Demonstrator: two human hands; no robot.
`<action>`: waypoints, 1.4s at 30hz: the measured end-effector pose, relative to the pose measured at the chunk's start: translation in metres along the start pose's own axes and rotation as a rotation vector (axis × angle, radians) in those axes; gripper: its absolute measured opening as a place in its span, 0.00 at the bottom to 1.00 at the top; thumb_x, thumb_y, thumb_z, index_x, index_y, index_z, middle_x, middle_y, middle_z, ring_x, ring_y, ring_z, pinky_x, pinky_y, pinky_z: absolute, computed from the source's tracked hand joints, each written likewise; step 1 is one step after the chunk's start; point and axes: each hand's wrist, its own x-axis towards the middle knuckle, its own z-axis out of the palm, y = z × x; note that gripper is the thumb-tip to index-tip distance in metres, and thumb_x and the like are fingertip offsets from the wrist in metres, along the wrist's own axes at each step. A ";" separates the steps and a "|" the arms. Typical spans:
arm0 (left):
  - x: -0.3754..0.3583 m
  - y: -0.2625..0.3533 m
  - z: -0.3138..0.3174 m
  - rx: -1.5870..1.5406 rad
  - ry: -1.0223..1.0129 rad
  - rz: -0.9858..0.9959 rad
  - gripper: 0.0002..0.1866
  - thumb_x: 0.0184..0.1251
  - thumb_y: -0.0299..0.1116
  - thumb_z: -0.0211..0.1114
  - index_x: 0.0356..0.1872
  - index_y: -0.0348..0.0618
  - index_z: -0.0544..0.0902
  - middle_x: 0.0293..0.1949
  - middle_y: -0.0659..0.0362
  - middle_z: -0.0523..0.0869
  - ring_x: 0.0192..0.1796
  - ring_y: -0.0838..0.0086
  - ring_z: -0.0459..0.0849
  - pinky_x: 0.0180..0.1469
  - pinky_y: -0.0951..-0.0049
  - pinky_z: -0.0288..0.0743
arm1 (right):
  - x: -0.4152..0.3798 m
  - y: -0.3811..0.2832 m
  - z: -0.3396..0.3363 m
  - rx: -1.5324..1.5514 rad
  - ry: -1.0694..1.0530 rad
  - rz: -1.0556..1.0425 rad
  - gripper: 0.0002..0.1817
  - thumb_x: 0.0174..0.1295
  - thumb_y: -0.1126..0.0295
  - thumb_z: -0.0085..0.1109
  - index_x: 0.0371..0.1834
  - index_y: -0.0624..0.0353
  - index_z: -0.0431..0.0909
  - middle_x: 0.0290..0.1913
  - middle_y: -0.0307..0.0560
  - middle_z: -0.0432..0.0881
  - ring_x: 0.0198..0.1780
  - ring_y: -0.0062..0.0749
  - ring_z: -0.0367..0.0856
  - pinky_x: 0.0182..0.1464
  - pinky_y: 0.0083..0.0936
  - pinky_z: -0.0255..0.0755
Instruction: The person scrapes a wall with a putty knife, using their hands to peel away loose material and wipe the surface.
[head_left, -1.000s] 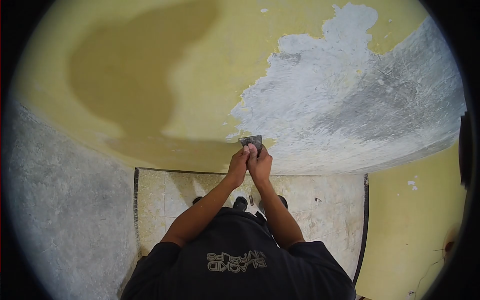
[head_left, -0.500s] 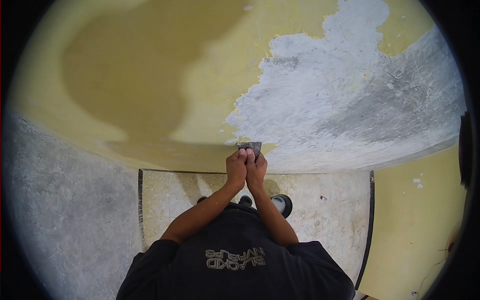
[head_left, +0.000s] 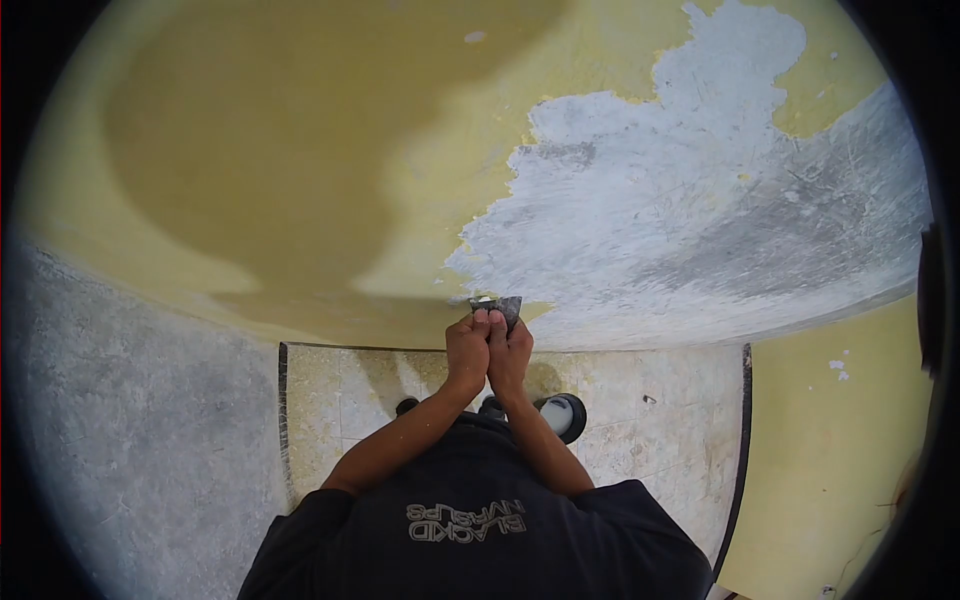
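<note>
Both my left hand point(head_left: 468, 350) and my right hand point(head_left: 509, 350) are closed side by side on a putty knife, thumbs together on its grey blade point(head_left: 504, 308). The blade's wide edge is against the wall, at the lower end of the ragged border between yellow paint point(head_left: 420, 200) and bare whitish plaster point(head_left: 620, 210). A small pale flake point(head_left: 486, 299) shows at the blade's edge. My fingers hide the lower part of the tool.
Below my arms is a dusty tiled floor point(head_left: 660, 420) with a dark border. A round container with a pale inside point(head_left: 558, 416) stands right of my feet. A grey wall point(head_left: 150, 400) is at left, another yellow wall point(head_left: 820, 450) at right.
My view has tilted up slightly, so the plaster patch sits lower. Both hands and the putty knife have stayed together at the paint border; a pale flake now shows at the blade.
</note>
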 end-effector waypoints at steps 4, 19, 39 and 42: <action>0.002 0.001 -0.002 0.008 -0.031 -0.020 0.12 0.72 0.28 0.54 0.30 0.35 0.81 0.28 0.64 0.81 0.31 0.82 0.75 0.36 0.78 0.71 | 0.001 -0.007 -0.003 -0.002 -0.047 0.043 0.17 0.68 0.62 0.54 0.27 0.65 0.74 0.20 0.37 0.74 0.26 0.18 0.66 0.26 0.24 0.63; -0.001 -0.001 0.006 -0.155 -0.038 0.022 0.13 0.73 0.32 0.55 0.28 0.37 0.81 0.26 0.66 0.80 0.30 0.83 0.73 0.35 0.78 0.70 | 0.008 -0.029 -0.009 -0.242 0.001 -0.134 0.15 0.65 0.64 0.56 0.30 0.68 0.77 0.19 0.54 0.79 0.20 0.39 0.79 0.24 0.34 0.69; -0.011 0.063 -0.068 0.981 -0.310 0.239 0.13 0.58 0.38 0.66 0.43 0.49 0.85 0.39 0.54 0.88 0.40 0.61 0.87 0.44 0.60 0.78 | 0.005 -0.056 -0.063 -0.460 -0.037 -0.171 0.23 0.67 0.52 0.54 0.32 0.67 0.77 0.19 0.61 0.77 0.24 0.59 0.79 0.26 0.39 0.69; -0.010 0.075 -0.066 1.156 -0.263 0.322 0.14 0.61 0.39 0.65 0.47 0.48 0.83 0.42 0.56 0.88 0.40 0.66 0.87 0.44 0.67 0.78 | 0.006 -0.038 -0.053 -0.451 -0.034 -0.179 0.24 0.68 0.52 0.53 0.31 0.68 0.77 0.20 0.61 0.77 0.24 0.57 0.79 0.28 0.39 0.70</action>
